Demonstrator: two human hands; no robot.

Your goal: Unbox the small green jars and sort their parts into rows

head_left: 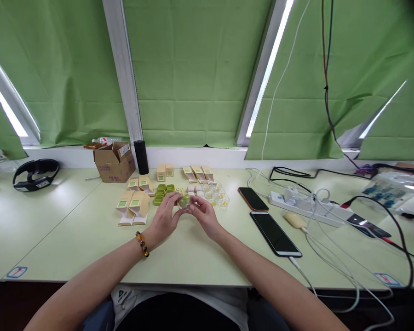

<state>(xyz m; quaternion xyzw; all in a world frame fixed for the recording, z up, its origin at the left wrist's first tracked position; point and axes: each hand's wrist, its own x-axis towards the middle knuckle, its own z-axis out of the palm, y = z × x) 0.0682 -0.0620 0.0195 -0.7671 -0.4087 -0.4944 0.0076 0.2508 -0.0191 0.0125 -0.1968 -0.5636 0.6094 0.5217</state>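
Note:
Both my hands meet over the middle of the table. My left hand [165, 216] has its fingers closed on one side of a small green and clear container [184, 201]. The fingers of my right hand [205, 217] grip the container's other side, and its lower part is partly hidden by fingertips. Just behind are several square green caps [159, 200] in a cluster. Pale pink cylinders [194, 188] and clear cups with yellow bits inside [222, 199] stand behind my right hand. Several small cream boxes with green labels [139, 202] are left of my left hand.
More cream boxes [197, 173] stand farther back. A cardboard box [113, 162] and a black cylinder [141, 157] are by the wall. Two phones [275, 233], a power strip [307, 209] and tangled cables lie at right. A black headset [36, 174] rests far left.

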